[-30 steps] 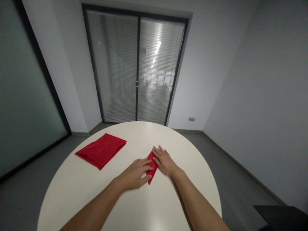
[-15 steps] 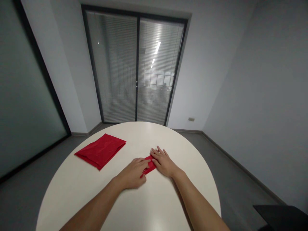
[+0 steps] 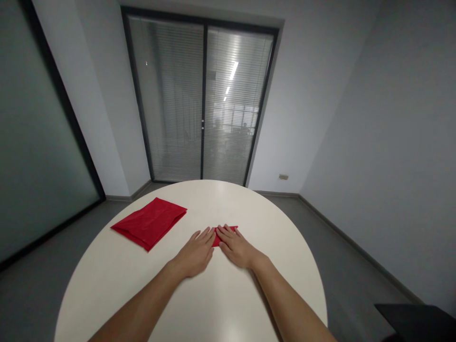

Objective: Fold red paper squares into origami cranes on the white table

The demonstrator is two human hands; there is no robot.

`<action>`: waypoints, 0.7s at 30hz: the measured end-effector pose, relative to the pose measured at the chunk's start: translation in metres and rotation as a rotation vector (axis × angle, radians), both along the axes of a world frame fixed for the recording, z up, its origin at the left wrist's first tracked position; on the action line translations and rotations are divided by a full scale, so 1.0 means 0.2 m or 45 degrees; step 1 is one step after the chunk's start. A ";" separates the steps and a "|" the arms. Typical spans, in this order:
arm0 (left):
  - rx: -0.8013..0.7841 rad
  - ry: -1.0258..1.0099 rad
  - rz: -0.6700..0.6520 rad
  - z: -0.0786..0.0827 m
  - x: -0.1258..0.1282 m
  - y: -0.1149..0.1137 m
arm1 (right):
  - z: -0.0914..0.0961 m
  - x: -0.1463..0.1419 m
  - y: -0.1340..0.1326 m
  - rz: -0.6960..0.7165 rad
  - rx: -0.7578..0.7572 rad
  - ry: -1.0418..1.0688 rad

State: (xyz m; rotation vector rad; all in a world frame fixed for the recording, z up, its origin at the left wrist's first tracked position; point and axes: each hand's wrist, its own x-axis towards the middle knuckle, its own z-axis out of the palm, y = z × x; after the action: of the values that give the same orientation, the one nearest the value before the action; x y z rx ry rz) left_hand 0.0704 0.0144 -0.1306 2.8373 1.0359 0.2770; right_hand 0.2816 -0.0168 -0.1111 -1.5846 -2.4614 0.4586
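Observation:
A small folded piece of thin red material (image 3: 216, 241) lies on the round white table (image 3: 228, 294), mostly covered by my two hands. My left hand (image 3: 195, 254) rests flat over its left end, fingers stretched out. Across its middle and right part lies my right hand (image 3: 239, 248), also flat, fingers extended. A red corner pokes out beyond the right fingertips. Whether it is cloth, paper or plastic I cannot tell. To the left is a larger flat folded red piece (image 3: 149, 224), creased and layered at its near edge; neither hand touches it.
Beyond the table's far edge stand glass doors (image 3: 178, 104) with blinds in a dark frame. White walls (image 3: 356, 118) rise behind and to the right. A dark object (image 3: 420, 320) sits at the lower right, beside the table.
My left hand has gone from curled fingers on the small red piece to lying flat. The right hand has slid slightly left and nearer. The piece has turned, its right corner now showing.

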 end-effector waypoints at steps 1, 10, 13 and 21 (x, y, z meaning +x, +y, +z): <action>0.013 0.027 0.013 0.00 0.00 0.00 | 0.01 0.00 0.00 0.016 -0.018 0.003; 0.041 0.090 0.117 0.05 0.05 -0.03 | 0.01 -0.11 -0.03 -0.256 0.082 -0.136; -0.071 0.038 0.085 0.04 0.07 -0.05 | 0.01 -0.11 -0.03 -0.146 0.101 -0.092; -0.214 0.004 0.062 0.01 0.03 -0.03 | -0.01 -0.04 0.00 -0.099 -0.018 -0.049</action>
State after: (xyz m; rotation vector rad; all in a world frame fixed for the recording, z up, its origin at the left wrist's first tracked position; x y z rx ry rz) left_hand 0.0765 0.0075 -0.1292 2.6671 1.0759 0.1808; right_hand 0.2736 -0.0159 -0.1126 -1.7037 -2.4190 0.4381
